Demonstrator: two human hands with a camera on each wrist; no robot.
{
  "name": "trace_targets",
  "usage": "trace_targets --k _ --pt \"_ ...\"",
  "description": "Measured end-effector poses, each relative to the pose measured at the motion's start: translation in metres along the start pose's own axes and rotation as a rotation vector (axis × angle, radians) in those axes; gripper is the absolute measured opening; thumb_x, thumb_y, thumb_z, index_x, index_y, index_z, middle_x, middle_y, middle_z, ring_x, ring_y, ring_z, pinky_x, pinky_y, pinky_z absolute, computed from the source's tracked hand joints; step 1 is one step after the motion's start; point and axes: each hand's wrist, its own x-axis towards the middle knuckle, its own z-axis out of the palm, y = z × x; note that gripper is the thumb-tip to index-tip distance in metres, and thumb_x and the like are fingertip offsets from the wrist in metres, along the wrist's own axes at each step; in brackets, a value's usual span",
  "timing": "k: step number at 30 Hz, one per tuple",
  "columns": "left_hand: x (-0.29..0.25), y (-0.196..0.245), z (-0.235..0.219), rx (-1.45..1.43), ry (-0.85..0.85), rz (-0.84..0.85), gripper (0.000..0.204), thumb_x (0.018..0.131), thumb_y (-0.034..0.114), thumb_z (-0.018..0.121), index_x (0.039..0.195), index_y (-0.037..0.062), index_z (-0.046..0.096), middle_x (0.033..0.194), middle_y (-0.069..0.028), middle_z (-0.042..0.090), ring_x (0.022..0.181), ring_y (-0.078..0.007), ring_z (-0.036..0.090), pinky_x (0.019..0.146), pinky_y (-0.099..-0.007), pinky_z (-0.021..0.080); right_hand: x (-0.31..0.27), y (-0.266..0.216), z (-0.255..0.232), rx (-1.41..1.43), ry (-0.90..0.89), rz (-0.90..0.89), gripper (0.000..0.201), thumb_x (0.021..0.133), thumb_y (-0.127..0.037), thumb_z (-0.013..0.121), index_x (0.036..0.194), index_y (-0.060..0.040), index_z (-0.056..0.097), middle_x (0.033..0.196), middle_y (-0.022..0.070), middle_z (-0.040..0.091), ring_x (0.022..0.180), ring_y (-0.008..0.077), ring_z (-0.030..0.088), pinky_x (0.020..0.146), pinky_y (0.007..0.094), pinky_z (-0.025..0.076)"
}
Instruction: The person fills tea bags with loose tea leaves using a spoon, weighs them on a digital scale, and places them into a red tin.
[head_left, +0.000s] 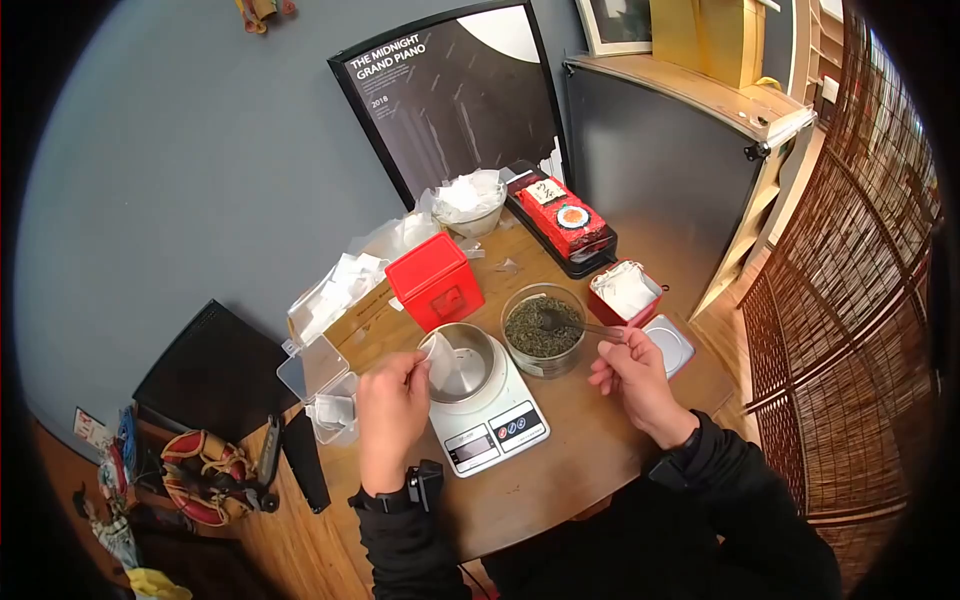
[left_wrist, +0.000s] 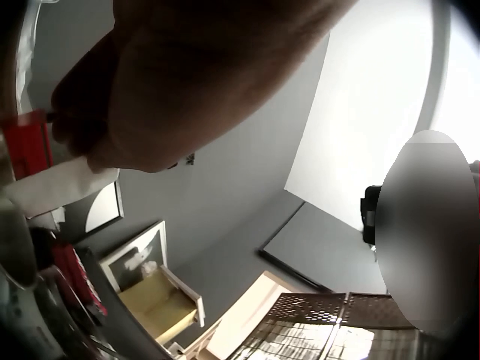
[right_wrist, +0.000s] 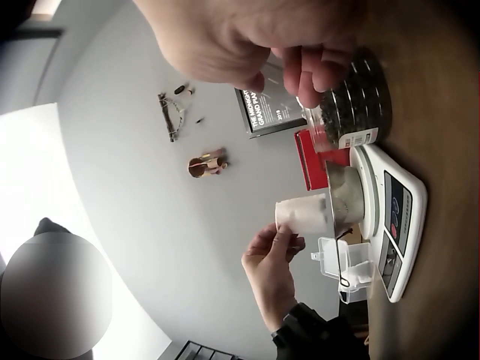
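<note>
My left hand (head_left: 393, 405) pinches a small white paper bag (head_left: 441, 350) over the rim of a steel bowl (head_left: 467, 372), which stands on a white kitchen scale (head_left: 500, 430). In the right wrist view the bag (right_wrist: 304, 214) hangs beside the bowl (right_wrist: 346, 199). My right hand (head_left: 640, 380) grips the handle of a spoon (head_left: 592, 327); its head rests in the dark green dried leaves (head_left: 540, 325) inside a clear round jar (head_left: 546, 368), right of the bowl.
Behind the bowl stands a red tin (head_left: 437, 282). White bags fill a box (head_left: 345, 290) and a bowl (head_left: 470, 205) at the back. A red tin with white contents (head_left: 626, 292) and a round-marked lid (head_left: 668, 345) lie right of the jar.
</note>
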Motion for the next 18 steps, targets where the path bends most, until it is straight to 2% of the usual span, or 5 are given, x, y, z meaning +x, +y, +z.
trace_targets --k 6,13,15,16,18 --pt "0.004 -0.009 0.018 0.058 -0.101 -0.03 0.01 0.084 0.008 0.068 0.09 0.002 0.073 0.086 -0.0216 0.068 0.079 -0.0423 0.066 0.069 -0.0472 0.052 0.013 0.003 0.014 -0.018 0.038 -0.096 0.035 0.102 -0.018 0.057 0.131 0.0014 0.049 0.083 0.0073 0.066 0.067 0.0124 0.065 0.054 0.0225 0.047" --pt "0.002 -0.012 0.02 0.057 -0.179 -0.045 0.01 0.083 0.008 0.068 0.09 0.0037 0.074 0.085 -0.0217 0.068 0.08 -0.0429 0.065 0.069 -0.0482 0.052 0.022 0.006 0.011 -0.151 0.014 -0.254 0.026 0.105 -0.02 0.052 0.121 0.0003 0.058 0.083 0.0055 0.066 0.066 0.0111 0.062 0.057 0.023 0.048" --pt "0.003 -0.012 0.018 0.055 -0.184 -0.056 0.01 0.083 0.008 0.067 0.09 0.0035 0.074 0.085 -0.0219 0.068 0.08 -0.0431 0.065 0.069 -0.0482 0.052 0.023 0.003 0.009 -0.355 0.014 -0.43 0.023 0.105 -0.019 0.053 0.115 0.0002 0.06 0.08 0.0048 0.065 0.066 0.0113 0.062 0.06 0.0245 0.05" --pt "0.003 -0.012 0.017 0.054 -0.191 -0.066 0.01 0.083 0.007 0.067 0.09 0.0034 0.073 0.085 -0.0222 0.068 0.08 -0.0433 0.065 0.07 -0.0483 0.052 0.022 -0.001 0.008 -0.357 0.013 -0.43 0.023 0.105 -0.019 0.053 0.115 0.0002 0.06 0.08 0.0048 0.065 0.066 0.0113 0.062 0.06 0.0245 0.05" --pt "0.003 -0.012 0.016 0.056 -0.189 -0.066 0.01 0.083 0.007 0.067 0.09 0.0032 0.073 0.085 -0.0224 0.067 0.08 -0.0435 0.065 0.07 -0.0485 0.052 0.022 -0.009 0.009 -0.653 0.009 -0.606 0.02 0.104 -0.018 0.054 0.111 -0.0002 0.06 0.076 0.0047 0.065 0.066 0.0122 0.062 0.063 0.0262 0.051"
